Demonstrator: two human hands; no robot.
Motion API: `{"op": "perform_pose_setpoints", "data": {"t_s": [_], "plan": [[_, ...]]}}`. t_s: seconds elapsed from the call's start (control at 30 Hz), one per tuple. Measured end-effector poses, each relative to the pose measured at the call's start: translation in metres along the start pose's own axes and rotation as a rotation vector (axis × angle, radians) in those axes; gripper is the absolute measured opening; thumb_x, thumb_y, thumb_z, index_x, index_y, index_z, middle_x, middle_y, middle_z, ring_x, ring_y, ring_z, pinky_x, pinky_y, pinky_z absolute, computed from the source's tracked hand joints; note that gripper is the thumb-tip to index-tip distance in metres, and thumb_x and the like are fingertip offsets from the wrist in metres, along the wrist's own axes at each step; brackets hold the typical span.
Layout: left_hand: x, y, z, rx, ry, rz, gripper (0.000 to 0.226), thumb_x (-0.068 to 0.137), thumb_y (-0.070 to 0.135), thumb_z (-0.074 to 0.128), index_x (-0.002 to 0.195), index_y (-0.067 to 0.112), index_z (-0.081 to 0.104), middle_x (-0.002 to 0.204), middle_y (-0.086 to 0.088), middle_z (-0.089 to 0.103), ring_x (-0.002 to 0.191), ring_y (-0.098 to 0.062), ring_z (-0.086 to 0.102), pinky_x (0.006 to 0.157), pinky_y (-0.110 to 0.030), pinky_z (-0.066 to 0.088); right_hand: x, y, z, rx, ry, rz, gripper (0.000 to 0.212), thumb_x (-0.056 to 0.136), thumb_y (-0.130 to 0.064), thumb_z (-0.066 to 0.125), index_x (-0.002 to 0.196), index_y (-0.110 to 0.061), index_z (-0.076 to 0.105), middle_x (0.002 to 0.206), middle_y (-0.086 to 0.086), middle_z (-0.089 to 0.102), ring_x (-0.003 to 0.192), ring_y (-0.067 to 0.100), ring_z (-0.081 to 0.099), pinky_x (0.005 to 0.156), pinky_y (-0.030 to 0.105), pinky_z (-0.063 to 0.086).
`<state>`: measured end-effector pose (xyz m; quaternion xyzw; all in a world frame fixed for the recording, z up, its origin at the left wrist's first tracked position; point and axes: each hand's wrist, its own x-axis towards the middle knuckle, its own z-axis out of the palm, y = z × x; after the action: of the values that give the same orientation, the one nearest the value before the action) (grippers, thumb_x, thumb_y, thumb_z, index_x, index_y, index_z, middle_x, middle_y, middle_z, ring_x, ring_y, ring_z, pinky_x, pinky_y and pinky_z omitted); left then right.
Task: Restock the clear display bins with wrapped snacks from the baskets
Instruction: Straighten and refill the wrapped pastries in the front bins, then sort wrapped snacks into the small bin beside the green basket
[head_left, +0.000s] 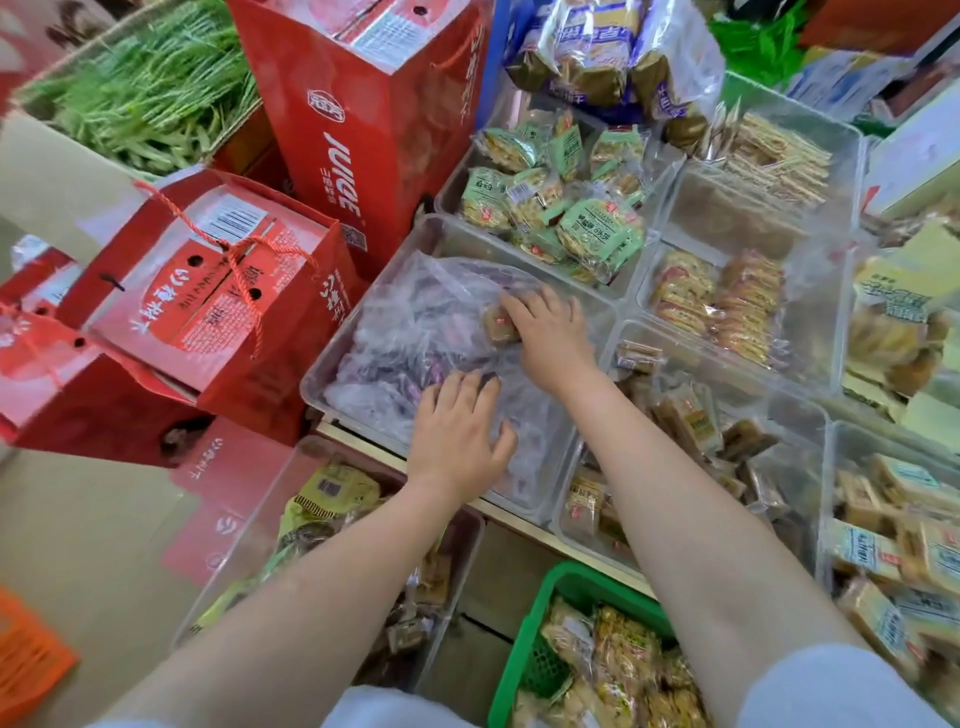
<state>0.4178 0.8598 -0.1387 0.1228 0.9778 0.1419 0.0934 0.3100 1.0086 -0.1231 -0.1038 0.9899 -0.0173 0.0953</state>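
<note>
Left hand (457, 431) flat, steadying bag (415, 332) in bin (332, 379); right hand (550, 332) pinches snack (500, 323) above it, likely to place.

"JUICE", seemingly, on tall red carton (358, 119)

A shelf (511, 512) carries clear display bins (363, 332) side by side, holding wrapped snacks (582, 223)

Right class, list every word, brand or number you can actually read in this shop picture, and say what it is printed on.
"JUICE": on the tall red carton, printed sideways.
Chinese characters on the red gift boxes: too blurred to read.
Print on the green snack packets: too small.
Barcode digits on the white label: unreadable.
</note>
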Motion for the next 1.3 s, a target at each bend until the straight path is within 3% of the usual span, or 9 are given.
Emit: {"op": "perform_pose_setpoints", "data": {"t_s": [0.23,0.43,0.53,0.63,0.7,0.83,0.97,1.17,1.3], "plan": [[0.000,0.001,0.002,0.025,0.014,0.026,0.063,0.099,0.051,0.030,0.153,0.020,0.034,0.158,-0.003,0.036,0.146,-0.024,0.027,0.119,-0.046,0.021,-0.058,0.007,-0.015,0.340,0.265,0.194,0.054,0.092,-0.032,0.066,0.140,-0.021,0.044,0.134,0.004,0.055,0.126,0.025,0.049,0.111,0.047,0.031],[-0.013,0.009,0.003,0.039,-0.051,0.071,0.066,0.103,0.051,0.019,0.160,0.020,0.011,0.168,-0.001,0.010,0.154,-0.020,0.005,0.124,-0.043,0.001,-0.178,0.039,-0.027,0.602,0.534,0.549,0.037,0.098,-0.030,0.059,0.130,-0.015,0.047,0.118,0.000,0.049,0.104,0.017,0.049,0.083,0.031,0.044],[-0.046,0.034,0.018,0.064,-0.131,0.259,0.075,0.094,0.061,-0.013,0.159,0.026,-0.005,0.167,0.002,-0.004,0.153,-0.015,-0.009,0.121,-0.041,-0.013,-0.216,0.071,-0.021,0.554,0.599,0.765,0.037,0.101,-0.025,0.054,0.134,-0.012,0.045,0.131,0.013,0.041,0.102,0.019,0.045,0.082,0.032,0.042],[-0.077,0.050,0.037,0.084,-0.150,0.349,0.082,0.084,0.066,-0.030,0.156,0.032,-0.008,0.165,0.000,-0.015,0.151,-0.017,-0.017,0.122,-0.045,-0.009,-0.235,0.099,-0.008,0.499,0.283,0.888,0.043,0.105,-0.030,0.044,0.146,-0.017,0.039,0.147,0.018,0.033,0.121,0.035,0.049,0.095,0.043,0.046],[-0.082,0.050,0.042,0.096,-0.144,0.335,0.081,0.085,0.066,-0.028,0.156,0.031,-0.011,0.163,-0.001,-0.023,0.151,-0.018,-0.021,0.122,-0.045,-0.009,-0.243,0.104,0.006,0.402,0.011,0.877,0.056,0.106,-0.041,0.038,0.155,-0.016,0.029,0.160,0.019,0.025,0.142,0.040,0.032,0.113,0.051,0.036],[-0.081,0.045,0.042,0.125,-0.129,0.365,0.075,0.093,0.068,-0.014,0.158,0.030,-0.011,0.164,0.003,-0.020,0.151,-0.016,-0.021,0.122,-0.043,-0.010,-0.248,0.077,0.028,0.270,0.101,0.537,0.068,0.102,-0.053,0.035,0.161,-0.026,0.014,0.168,0.009,0.006,0.155,0.030,0.004,0.125,0.053,0.008],[-0.082,0.047,0.043,0.139,-0.144,0.343,0.069,0.095,0.067,-0.004,0.153,0.033,-0.021,0.161,0.007,-0.027,0.150,-0.015,-0.024,0.120,-0.039,-0.016,-0.239,0.056,0.047,0.153,-0.064,0.120,0.061,0.099,-0.064,0.036,0.156,-0.045,0.023,0.170,-0.004,0.000,0.155,0.026,-0.010,0.124,0.057,0.002],[-0.081,0.050,0.038,0.144,-0.193,0.330,0.066,0.102,0.061,0.010,0.151,0.033,-0.024,0.159,0.008,-0.033,0.147,-0.014,-0.031,0.119,-0.037,-0.019,-0.242,0.110,0.043,0.056,-0.077,0.278,0.055,0.099,-0.067,0.033,0.143,-0.040,0.049,0.170,-0.001,0.002,0.155,0.020,-0.008,0.123,0.058,0.004],[-0.080,0.051,0.037,0.162,-0.216,0.336,0.070,0.095,0.067,-0.003,0.153,0.033,-0.024,0.159,0.006,-0.034,0.147,-0.015,-0.032,0.118,-0.037,-0.019,-0.259,0.104,0.050,0.172,-0.039,0.453,0.060,0.100,-0.067,0.028,0.147,-0.035,0.044,0.169,0.001,0.009,0.156,0.020,-0.004,0.123,0.055,0.009]]}}
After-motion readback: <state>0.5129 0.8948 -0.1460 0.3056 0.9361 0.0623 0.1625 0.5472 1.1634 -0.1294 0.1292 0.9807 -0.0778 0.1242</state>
